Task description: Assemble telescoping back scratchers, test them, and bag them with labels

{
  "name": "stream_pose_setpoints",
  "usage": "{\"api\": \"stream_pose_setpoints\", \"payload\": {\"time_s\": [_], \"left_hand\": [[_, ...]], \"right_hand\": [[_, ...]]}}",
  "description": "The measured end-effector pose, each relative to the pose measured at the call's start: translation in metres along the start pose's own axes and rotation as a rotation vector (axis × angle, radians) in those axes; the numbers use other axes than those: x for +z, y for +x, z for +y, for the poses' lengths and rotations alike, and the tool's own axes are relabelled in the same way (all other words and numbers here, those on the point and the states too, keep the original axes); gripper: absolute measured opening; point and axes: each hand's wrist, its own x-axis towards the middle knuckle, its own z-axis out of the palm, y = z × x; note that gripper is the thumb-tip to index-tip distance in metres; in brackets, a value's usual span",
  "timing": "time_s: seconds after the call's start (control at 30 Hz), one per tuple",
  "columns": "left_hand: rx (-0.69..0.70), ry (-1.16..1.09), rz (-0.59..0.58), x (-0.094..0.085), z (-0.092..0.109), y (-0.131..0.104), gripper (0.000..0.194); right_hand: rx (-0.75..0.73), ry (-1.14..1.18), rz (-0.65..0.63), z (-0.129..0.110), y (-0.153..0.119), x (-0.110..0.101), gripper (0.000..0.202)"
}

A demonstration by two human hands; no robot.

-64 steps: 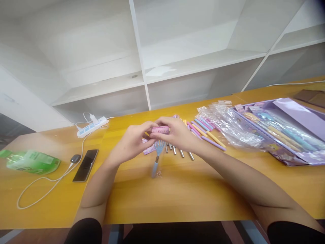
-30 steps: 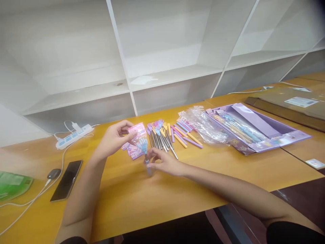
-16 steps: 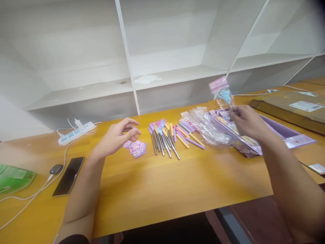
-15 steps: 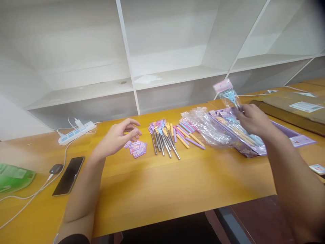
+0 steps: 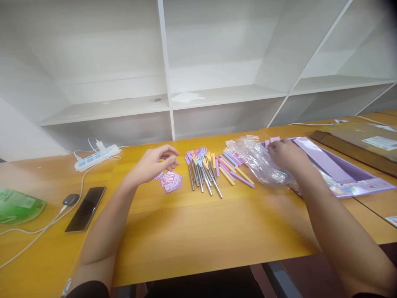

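Note:
My left hand (image 5: 156,163) hovers, fingers loosely curved and apart with nothing in them, beside small purple printed cards (image 5: 172,182) on the table. To its right lies a bunch of back scratchers (image 5: 201,169) with coloured claw heads and metal rods. Pink, yellow, blue and purple tubes (image 5: 231,167) are spread beyond them. My right hand (image 5: 287,155) reaches down over the left side of a purple display box (image 5: 366,182). Pink card headers (image 5: 273,140) show just past its fingertips. The back of the hand hides whether it grips a packet. Clear plastic bags (image 5: 260,159) lie left of that hand.
A cardboard box (image 5: 356,140) occupies the back right. At the left are a power strip (image 5: 97,157) with white cables, a phone (image 5: 85,209), a small black device (image 5: 70,200) and a green packet (image 5: 21,207). White shelving (image 5: 217,99) stands behind the wooden table (image 5: 192,231).
My right hand has gone down and left into the purple box with the bagged blue back scratcher, which is now out of sight. My left hand keeps its pose; the view has shifted slightly.

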Motion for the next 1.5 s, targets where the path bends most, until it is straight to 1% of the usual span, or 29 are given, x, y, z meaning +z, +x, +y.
{"api": "stream_pose_setpoints", "payload": {"time_s": [0.03, 0.13, 0.27, 0.37, 0.43, 0.5, 0.6, 0.7, 0.83, 0.97, 1.07, 1.13, 1.2, 1.23, 1.3, 1.33, 1.43, 1.5], "left_hand": [[0.000, -0.003, 0.001, 0.000, 0.000, 0.000, 0.023], [-0.009, -0.008, 0.007, 0.000, 0.002, 0.000, 0.022], [-0.010, -0.002, 0.008, 0.000, 0.006, -0.003, 0.025], [-0.001, 0.004, 0.012, 0.001, 0.008, -0.005, 0.027], [0.014, 0.012, 0.019, 0.002, 0.010, -0.006, 0.027], [0.027, 0.024, 0.027, 0.003, 0.011, -0.007, 0.026], [0.031, 0.049, 0.034, 0.006, 0.012, -0.008, 0.025], [0.018, 0.074, 0.038, 0.008, 0.012, -0.008, 0.024], [-0.003, 0.115, 0.036, 0.010, 0.013, -0.006, 0.024], [-0.013, 0.141, 0.019, 0.012, 0.012, -0.003, 0.025], [-0.038, 0.140, 0.002, 0.015, 0.008, 0.001, 0.024], [-0.071, 0.138, -0.016, 0.020, 0.003, 0.005, 0.024], [-0.115, 0.153, -0.039, 0.027, -0.004, 0.011, 0.028], [-0.135, 0.174, -0.055, 0.032, -0.008, 0.014, 0.032], [-0.158, 0.222, -0.104, 0.044, -0.015, 0.021, 0.043], [-0.155, 0.228, -0.136, 0.050, -0.018, 0.023, 0.045], [-0.130, 0.155, -0.211, 0.063, -0.022, 0.029, 0.035], [-0.129, 0.067, -0.216, 0.066, -0.021, 0.029, 0.032]], "right_hand": [[-0.069, 0.025, -0.033, -0.016, -0.001, -0.004, 0.038], [-0.202, 0.059, -0.096, -0.065, 0.000, -0.008, 0.034], [-0.322, 0.053, -0.177, -0.122, 0.012, -0.002, 0.034], [-0.348, 0.031, -0.260, -0.151, 0.024, 0.009, 0.031], [-0.363, 0.022, -0.305, -0.165, 0.029, 0.017, 0.030], [-0.386, 0.022, -0.318, -0.176, 0.032, 0.027, 0.035], [-0.407, 0.026, -0.300, -0.191, 0.029, 0.043, 0.044], [-0.407, 0.012, -0.297, -0.203, 0.020, 0.057, 0.052], [-0.378, -0.006, -0.308, -0.216, 0.007, 0.069, 0.043], [-0.345, 0.031, -0.321, -0.224, -0.002, 0.071, 0.042], [-0.314, 0.101, -0.317, -0.227, -0.005, 0.065, 0.043], [-0.299, 0.177, -0.299, -0.228, -0.007, 0.057, 0.039], [-0.310, 0.281, -0.272, -0.229, -0.010, 0.047, 0.032], [-0.329, 0.344, -0.257, -0.230, -0.012, 0.041, 0.033], [-0.390, 0.487, -0.232, -0.232, -0.019, 0.030, 0.039], [-0.424, 0.564, -0.228, -0.233, -0.023, 0.025, 0.043], [-0.514, 0.777, -0.248, -0.236, -0.034, 0.009, 0.056], [-0.586, 0.911, -0.273, -0.231, -0.036, -0.001, 0.066]]}}
